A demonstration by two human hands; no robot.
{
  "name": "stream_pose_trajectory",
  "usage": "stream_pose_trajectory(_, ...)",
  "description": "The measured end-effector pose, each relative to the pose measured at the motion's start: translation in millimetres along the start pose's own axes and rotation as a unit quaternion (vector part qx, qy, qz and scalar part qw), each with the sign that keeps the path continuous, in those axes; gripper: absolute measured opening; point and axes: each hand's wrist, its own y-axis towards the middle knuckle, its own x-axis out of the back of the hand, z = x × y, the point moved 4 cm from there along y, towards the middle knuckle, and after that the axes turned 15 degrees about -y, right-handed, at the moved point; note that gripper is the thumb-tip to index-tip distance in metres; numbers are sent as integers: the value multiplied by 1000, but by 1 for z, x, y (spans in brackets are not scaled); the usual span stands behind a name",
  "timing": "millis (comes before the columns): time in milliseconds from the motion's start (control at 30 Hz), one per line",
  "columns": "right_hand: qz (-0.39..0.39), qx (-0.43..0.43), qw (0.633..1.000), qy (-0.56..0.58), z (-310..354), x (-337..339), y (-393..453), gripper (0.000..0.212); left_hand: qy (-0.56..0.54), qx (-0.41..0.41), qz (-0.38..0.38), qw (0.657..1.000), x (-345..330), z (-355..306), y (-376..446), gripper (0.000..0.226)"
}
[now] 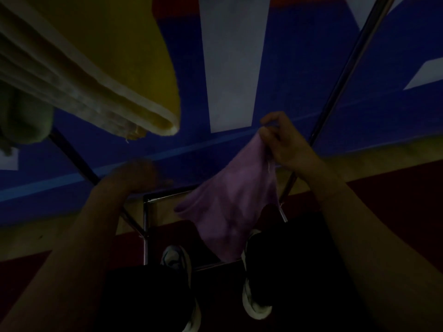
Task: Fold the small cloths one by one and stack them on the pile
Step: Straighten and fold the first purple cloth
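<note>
Right hand (291, 144) pinches a purple cloth (230, 207) by its top corner; left hand (136, 174) is blurred.

The cloth hangs down and to the left from the right hand's curled fingers, its upper corner bunched in the grip and its loose body spreading below, in front of the shoes (254, 279). The left hand is apart from the cloth, to its left, and too smeared to tell whether it is clenched or slack. The pile (100, 75) of folded cloths, yellow on top, lies at upper left, well apart from the hanging cloth, above a blue and white floor (299, 68).
</note>
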Motion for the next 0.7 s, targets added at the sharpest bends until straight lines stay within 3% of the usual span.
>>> stream_pose_trajectory(67,50,49,997,15,7,-12,-1,11,-19,-57,49,997,6,-65,-48,46)
stream_pose_trajectory(167,106,61,992,-9,12,-27,1,14,-107,-136,49,984,-1,-105,-67,49)
stream_pose_trajectory(300,153,66,985,-44,22,-38,-5,17,-245,-240,73,937,-17,-146,-79,37)
stream_pose_trajectory(400,184,63,981,-18,28,-43,-9,22,-276,-312,57,907,-25,-165,-84,28)
stream_pose_trajectory(533,197,55,979,-17,28,-47,-11,22,-271,-333,5,903,-26,-169,-78,15)
stream_pose_trajectory(700,213,59,975,-15,30,-53,-11,28,-248,-332,-44,909,-23,-171,-78,15)
